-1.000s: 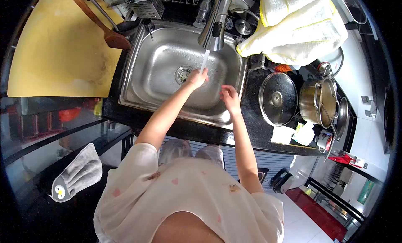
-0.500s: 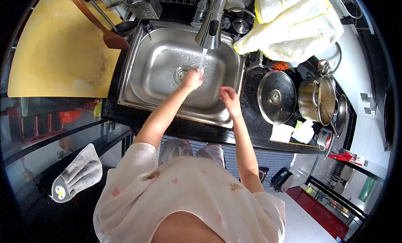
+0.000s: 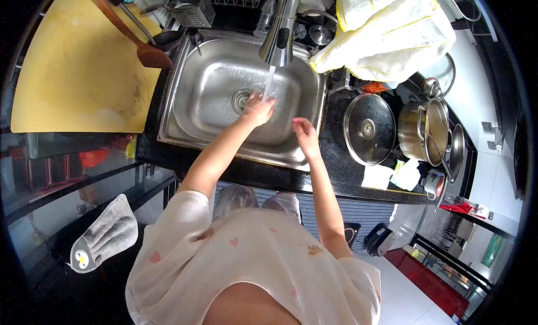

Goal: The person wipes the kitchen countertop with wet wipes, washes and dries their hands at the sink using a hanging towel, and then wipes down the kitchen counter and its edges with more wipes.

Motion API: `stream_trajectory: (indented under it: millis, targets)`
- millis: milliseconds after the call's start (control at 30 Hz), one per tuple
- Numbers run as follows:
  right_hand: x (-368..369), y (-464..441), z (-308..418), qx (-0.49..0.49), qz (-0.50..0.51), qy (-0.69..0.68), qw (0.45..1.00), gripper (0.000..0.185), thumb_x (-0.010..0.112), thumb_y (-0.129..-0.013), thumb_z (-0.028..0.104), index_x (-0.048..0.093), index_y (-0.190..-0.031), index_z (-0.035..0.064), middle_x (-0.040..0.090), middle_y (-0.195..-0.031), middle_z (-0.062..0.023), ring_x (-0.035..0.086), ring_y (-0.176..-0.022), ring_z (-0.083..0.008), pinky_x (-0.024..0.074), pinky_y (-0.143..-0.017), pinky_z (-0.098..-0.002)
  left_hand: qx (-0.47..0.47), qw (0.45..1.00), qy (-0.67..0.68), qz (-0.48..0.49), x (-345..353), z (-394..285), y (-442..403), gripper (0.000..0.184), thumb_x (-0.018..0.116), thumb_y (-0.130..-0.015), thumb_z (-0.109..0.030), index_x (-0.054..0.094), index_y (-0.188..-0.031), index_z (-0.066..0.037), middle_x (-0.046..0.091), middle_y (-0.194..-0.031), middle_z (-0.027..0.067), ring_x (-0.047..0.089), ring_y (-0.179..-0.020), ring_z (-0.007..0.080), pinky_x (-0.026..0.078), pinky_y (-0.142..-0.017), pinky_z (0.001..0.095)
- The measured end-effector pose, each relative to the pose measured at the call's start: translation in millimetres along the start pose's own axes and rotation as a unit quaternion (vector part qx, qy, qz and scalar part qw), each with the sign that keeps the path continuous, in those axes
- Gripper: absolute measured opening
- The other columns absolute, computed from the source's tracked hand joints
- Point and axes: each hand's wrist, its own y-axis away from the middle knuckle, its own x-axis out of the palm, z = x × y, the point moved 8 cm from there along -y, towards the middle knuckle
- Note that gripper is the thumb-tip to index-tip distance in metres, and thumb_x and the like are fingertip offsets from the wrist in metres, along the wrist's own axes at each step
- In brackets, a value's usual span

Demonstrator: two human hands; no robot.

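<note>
My left hand (image 3: 259,110) is under the running water (image 3: 269,83) from the faucet (image 3: 278,42), over the drain side of the steel sink (image 3: 197,126). Its fingers are spread, slightly blurred, and hold nothing. Near the sink's right wall hovers my right hand (image 3: 306,137), with loosely bent fingers and nothing visible in them. The metal drain (image 3: 242,100) shows just left of my left hand.
Left of the sink lies a yellow cutting board (image 3: 84,73), with a wooden spatula (image 3: 152,56) reaching over it. To the right stand a glass pot lid (image 3: 358,148) and a steel pot (image 3: 412,131) with a utensil inside. A white cloth with yellow edging (image 3: 392,39) hangs behind.
My left hand has turned in the water stream and its fingers have spread out. My right hand has barely moved. The view has shifted slightly.
</note>
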Motion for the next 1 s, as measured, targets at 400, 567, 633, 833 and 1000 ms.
stream_trajectory:
  millis: [400, 567, 633, 833, 1000]
  targets:
    - [2, 0, -8, 0.009, -0.001, -0.009, 1.0, 0.019, 0.048, -0.083, 0.011, 0.052, -0.098, 0.0001, 0.058, -0.08, -0.0046, 0.052, -0.074, -0.0086, 0.0405, -0.067, -0.0207, 0.056, 0.996, -0.002, 0.071, -10, -17, -7, 0.032, 0.041, -0.081, -0.025, 0.062, -0.068, -0.004, 0.06, -0.07, 0.0159, 0.06, -0.074, 0.0291, 0.047, -0.07, 0.0402]
    - [4, -8, -12, 0.009, -0.021, -0.035, 0.999, 0.018, 0.048, -0.083, 0.01, 0.052, -0.098, 0.001, 0.056, -0.083, -0.0039, 0.051, -0.076, -0.0087, 0.0401, -0.068, -0.0215, 0.103, 0.994, 0.001, -0.039, -11, -14, -4, 0.023, 0.044, -0.078, -0.019, 0.061, -0.075, -0.004, 0.059, -0.084, 0.0165, 0.059, -0.076, 0.0298, 0.046, -0.071, 0.0406]
    - [12, -16, -11, 0.031, -0.015, -0.047, 0.998, 0.017, 0.048, -0.084, 0.01, 0.052, -0.099, 0.0031, 0.055, -0.089, -0.0024, 0.052, -0.082, -0.0106, 0.04, -0.074, -0.0223, 0.014, 0.996, 0.064, 0.053, 1, -3, -5, 0.021, 0.045, -0.077, -0.018, 0.06, -0.08, -0.003, 0.057, -0.092, 0.0162, 0.058, -0.08, 0.0291, 0.045, -0.075, 0.0407]
    - [57, -50, 16, 0.038, 0.005, -0.173, 0.984, 0.033, 0.046, -0.086, 0.02, 0.047, -0.114, 0.0034, 0.049, -0.114, -0.0064, 0.042, -0.108, -0.0168, 0.0282, -0.092, -0.0267, 0.03, 0.989, 0.029, 0.14, -1, 7, 15, 0.025, 0.044, -0.079, -0.02, 0.053, -0.095, -0.003, 0.053, -0.102, 0.0135, 0.052, -0.095, 0.0282, 0.039, -0.084, 0.041]
    - [100, -87, -1, 0.051, 0.057, -0.203, 0.976, 0.058, 0.04, -0.084, 0.039, 0.031, -0.127, 0.0018, 0.034, -0.13, -0.0105, 0.027, -0.121, -0.0197, 0.0166, -0.099, -0.0285, -0.004, 0.998, 0.059, 0.033, -11, 22, 29, 0.027, 0.044, -0.08, -0.02, 0.051, -0.098, -0.001, 0.051, -0.103, 0.016, 0.048, -0.098, 0.0297, 0.037, -0.086, 0.0404]
